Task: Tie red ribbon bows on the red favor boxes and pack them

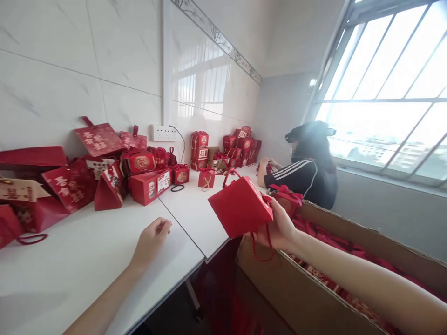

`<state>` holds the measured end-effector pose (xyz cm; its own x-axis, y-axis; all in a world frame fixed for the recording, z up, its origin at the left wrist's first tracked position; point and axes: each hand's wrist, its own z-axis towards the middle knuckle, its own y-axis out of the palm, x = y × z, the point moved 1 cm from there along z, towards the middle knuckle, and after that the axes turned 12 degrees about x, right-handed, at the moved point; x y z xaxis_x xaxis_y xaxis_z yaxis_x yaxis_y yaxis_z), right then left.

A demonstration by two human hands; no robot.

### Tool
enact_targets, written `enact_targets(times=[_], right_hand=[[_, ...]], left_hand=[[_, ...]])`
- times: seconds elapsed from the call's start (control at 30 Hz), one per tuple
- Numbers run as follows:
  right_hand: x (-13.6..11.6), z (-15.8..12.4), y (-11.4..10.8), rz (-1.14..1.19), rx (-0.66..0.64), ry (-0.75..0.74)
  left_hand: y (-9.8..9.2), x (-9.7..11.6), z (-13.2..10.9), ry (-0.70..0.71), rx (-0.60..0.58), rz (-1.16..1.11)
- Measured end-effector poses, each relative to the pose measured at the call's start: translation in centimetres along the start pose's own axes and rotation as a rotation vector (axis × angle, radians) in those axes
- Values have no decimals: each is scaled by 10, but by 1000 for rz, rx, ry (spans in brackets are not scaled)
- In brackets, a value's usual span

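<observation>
Right grip [280, 225]: fingers were closed on one edge of the red gift box [240, 207] | box: held up beside the carton [275, 288]'s left corner | left grip [151, 239]: loosely curled, apparently empty, left of the carton | handling: seemed light, stiff card — dentable, probably smooth; sides or cord handles [263, 259] suited holding

Bare skin is showing on the left hand [151, 239] and right hand [282, 228]; slender forearms [111, 298] (also bare) are widening behind the fingers [161, 223].
</observation>
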<state>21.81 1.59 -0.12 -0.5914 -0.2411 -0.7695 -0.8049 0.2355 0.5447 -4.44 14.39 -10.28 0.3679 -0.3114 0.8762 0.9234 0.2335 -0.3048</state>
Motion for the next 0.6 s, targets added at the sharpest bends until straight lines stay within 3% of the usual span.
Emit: enact_targets(times=[0.27,0.37,0.43,0.6], right_hand=[[-1,-44,-15,11,62,12],[0,-58,-27,-163,134,-117],[-2,-68,-38,-398,178,-390],[-8,-102,-56,-1360,334,-1420]], left_hand=[[1,0,0,-8,-26,61],[0,2,2,-16,-36,91],[-2,2,3,-10,-42,110],[-3,21,-7,20,-84,188]])
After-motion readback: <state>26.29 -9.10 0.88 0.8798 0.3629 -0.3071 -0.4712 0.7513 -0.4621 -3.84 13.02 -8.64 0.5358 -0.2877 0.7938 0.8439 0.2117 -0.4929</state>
